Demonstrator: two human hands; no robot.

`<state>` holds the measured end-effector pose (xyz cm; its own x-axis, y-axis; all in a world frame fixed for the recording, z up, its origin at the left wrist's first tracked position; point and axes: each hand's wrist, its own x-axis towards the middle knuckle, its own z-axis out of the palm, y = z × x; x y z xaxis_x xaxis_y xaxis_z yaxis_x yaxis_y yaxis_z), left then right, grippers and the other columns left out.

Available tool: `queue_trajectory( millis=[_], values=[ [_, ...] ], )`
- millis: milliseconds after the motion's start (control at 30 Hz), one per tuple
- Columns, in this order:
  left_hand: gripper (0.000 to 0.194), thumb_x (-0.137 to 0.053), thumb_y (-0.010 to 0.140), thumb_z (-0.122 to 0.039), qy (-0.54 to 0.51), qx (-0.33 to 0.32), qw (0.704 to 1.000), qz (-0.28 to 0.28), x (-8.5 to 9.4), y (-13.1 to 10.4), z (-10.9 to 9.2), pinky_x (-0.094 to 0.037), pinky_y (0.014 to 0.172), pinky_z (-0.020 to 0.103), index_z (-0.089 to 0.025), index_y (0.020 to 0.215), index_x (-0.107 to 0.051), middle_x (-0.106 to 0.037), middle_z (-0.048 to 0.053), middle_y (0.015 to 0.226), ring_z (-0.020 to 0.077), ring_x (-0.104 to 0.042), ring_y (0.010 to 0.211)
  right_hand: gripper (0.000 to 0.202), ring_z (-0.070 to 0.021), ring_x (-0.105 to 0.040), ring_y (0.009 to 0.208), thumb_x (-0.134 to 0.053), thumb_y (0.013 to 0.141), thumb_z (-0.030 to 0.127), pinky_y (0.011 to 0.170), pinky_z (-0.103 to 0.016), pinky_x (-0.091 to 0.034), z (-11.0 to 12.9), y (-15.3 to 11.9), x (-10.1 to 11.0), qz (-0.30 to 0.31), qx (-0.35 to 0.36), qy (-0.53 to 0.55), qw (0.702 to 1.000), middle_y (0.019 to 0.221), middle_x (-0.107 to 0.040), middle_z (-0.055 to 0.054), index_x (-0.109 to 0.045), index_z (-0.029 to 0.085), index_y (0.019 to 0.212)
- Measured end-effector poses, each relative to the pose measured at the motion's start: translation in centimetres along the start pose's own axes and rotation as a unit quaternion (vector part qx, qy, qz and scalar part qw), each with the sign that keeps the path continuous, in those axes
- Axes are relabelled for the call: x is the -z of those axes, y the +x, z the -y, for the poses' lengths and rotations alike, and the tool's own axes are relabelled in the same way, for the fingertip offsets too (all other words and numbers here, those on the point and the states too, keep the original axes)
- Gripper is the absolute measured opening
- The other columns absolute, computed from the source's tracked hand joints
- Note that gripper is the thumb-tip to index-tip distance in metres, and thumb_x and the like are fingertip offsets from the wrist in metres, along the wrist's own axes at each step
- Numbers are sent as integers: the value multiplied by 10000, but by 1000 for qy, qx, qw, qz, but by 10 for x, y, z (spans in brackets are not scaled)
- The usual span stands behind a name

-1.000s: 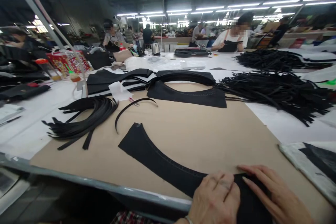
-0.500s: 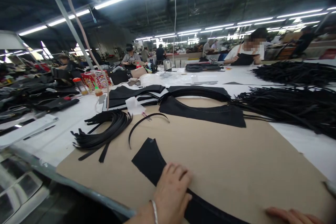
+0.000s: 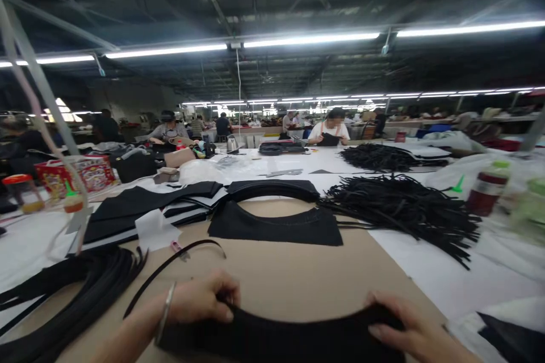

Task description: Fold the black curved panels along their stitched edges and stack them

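A curved black fabric piece (image 3: 298, 340) spans the bottom of the head view, its concave edge facing away from me. My left hand (image 3: 208, 299), with a bracelet at the wrist, pinches that edge near its left end. At the right end, my right hand (image 3: 398, 323) grips the same piece, thumb in front and fingers behind. Beyond it, another curved black piece (image 3: 276, 232) lies on the tan board (image 3: 272, 278). A thin black strip (image 3: 170, 265) arcs beside my left forearm.
Bundled black strips (image 3: 97, 289) lie left; a pile of strips (image 3: 404, 204) is at right. Stacked black panels (image 3: 145, 207), white paper (image 3: 156, 231) and small pink snips (image 3: 179, 249) sit left of centre. Bottles (image 3: 487, 187) stand right. A person (image 3: 330, 130) works across the table.
The view has turned right and tilted up. My right hand has come onto the black piece, now gripped at both ends; my left hand has changed from lying on it to pinching its edge.
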<state>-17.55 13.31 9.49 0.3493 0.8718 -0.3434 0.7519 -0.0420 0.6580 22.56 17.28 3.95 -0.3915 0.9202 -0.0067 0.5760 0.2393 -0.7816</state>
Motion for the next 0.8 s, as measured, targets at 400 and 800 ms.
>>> queue_trajectory(
  millis=[400,800],
  values=[
    [249,-559,704,-195,211,22,941,-264,113,187,11,-302,972,447,-233,923,-669,-663,27,938,255,-567,1020,228,-199,-585,977,-565,875,269,868,-397,-465,-9,208,47,-167,14,-210,963,1075,-623,-59,-597,177,1081],
    [428,-308,873,-383,346,-99,882,-304,18,189,54,-286,969,439,-231,1198,-543,-568,58,1220,259,-509,1118,231,-157,-579,957,-485,888,243,848,-253,-407,-40,56,102,-106,-69,-377,917,1043,-628,-27,-644,238,1055]
  ],
)
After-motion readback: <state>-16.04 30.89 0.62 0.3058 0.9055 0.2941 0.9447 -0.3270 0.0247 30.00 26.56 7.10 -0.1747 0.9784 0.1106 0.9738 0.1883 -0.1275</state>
